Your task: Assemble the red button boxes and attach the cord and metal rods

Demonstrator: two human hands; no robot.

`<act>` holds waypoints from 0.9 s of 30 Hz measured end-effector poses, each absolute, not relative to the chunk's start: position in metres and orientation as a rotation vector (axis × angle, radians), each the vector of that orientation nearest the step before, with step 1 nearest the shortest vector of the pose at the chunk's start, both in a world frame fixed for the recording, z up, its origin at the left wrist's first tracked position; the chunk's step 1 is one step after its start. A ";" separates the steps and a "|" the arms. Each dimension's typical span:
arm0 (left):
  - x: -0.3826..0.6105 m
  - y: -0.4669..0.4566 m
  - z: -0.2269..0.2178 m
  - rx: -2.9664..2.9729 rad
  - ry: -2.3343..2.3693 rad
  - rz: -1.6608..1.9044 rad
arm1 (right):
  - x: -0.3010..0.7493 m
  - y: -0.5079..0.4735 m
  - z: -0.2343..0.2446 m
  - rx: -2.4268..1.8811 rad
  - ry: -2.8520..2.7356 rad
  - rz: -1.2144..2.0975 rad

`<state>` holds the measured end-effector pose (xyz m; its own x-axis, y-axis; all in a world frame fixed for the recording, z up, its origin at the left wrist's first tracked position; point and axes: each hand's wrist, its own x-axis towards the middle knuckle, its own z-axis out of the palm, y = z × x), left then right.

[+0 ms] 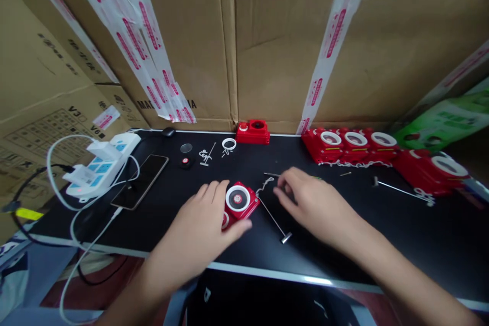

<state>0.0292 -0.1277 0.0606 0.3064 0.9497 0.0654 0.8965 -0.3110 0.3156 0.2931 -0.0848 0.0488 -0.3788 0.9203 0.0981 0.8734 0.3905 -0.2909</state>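
Note:
My left hand (198, 224) is closed round a red fire-alarm box (250, 207) with a white ring and a black round centre, resting on the black table. Beside this box lies a small silver hammer (286, 238), its thin rod reaching up to the box's corner. A short white chain (263, 186) runs from that corner towards my right hand (300, 196). The right fingers are curled, thumb and forefinger tips close together. Whatever they pinch, if anything, is hidden. A thin metal shaft (270, 174) shows just behind those fingers.
Several similar red boxes (353, 147) stand at the back right, near another hammer (397, 191). One red box (252, 132) sits against the cardboard (282, 46). A loose white ring (229, 144), a black disc (185, 162), a phone (141, 183) and a power strip (103, 165) lie left.

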 end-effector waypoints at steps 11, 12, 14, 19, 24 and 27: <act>-0.020 -0.170 0.011 2.170 1.766 0.674 | 0.269 -0.140 0.019 -2.032 -2.545 0.194; -0.028 -0.173 0.011 2.175 1.765 0.679 | 0.271 -0.140 0.018 -2.070 -2.517 0.201; -0.042 -0.179 0.009 2.194 1.770 0.703 | 0.276 -0.139 0.016 -2.108 -2.477 0.201; -0.058 -0.187 0.002 2.163 1.774 0.773 | 0.285 -0.138 0.009 -2.004 -2.455 0.197; -0.064 -0.188 0.000 2.069 1.858 0.779 | 0.299 -0.144 0.007 -1.846 -2.463 0.267; -0.066 -0.187 -0.004 1.975 1.893 0.818 | 0.308 -0.154 0.002 -1.698 -2.428 0.279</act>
<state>-0.0664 -0.1870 -0.0043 -0.0215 0.9794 0.2010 0.8176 -0.0985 0.5673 0.3082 -0.1536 0.0020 -0.3397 0.9401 0.0283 0.9093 0.3359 -0.2458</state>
